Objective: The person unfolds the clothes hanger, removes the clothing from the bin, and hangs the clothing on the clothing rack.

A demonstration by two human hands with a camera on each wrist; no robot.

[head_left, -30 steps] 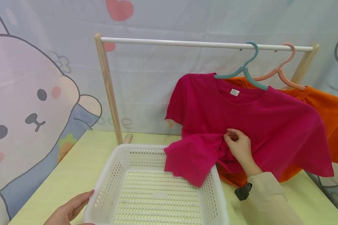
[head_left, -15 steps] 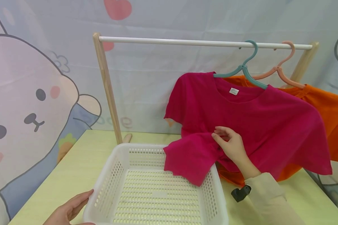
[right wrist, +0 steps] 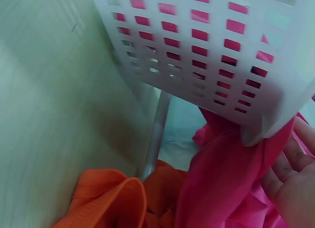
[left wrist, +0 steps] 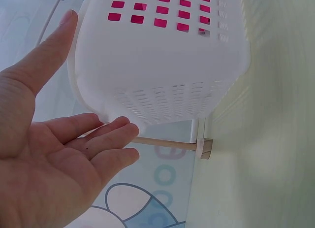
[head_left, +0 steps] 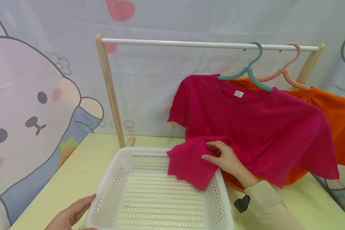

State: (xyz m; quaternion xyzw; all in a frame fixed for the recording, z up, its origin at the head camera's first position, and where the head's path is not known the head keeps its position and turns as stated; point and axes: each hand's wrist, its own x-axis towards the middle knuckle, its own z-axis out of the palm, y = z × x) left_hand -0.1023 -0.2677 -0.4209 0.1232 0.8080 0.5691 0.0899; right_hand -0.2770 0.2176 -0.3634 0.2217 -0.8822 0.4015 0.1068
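Note:
A magenta T-shirt (head_left: 256, 127) hangs from a teal hanger (head_left: 248, 67), its lower part draped over the right back corner of a white plastic basket (head_left: 150, 150). My right hand (head_left: 227, 159) lies over that draped part, thumb and fingers apart; in the right wrist view its fingers (right wrist: 288, 161) are against the magenta cloth beside the basket corner. At the basket's left side, my left hand (head_left: 72, 214) touches the rim. The left wrist view has the thumb along the basket wall (left wrist: 147, 60) and the other fingers loosely extended under the rim; the basket's near edge is cut off.
An orange T-shirt (head_left: 340, 118) hangs behind on a pink hanger (head_left: 284, 71). Both hangers hook over the white rod (head_left: 172, 42) of a rack with wooden posts (head_left: 110, 92). Everything stands on a pale yellow table (head_left: 74, 172) before a printed cloth backdrop.
My right hand has let go of the magenta T-shirt's fold and moved left and down over the draped part. The left hand and basket stay put.

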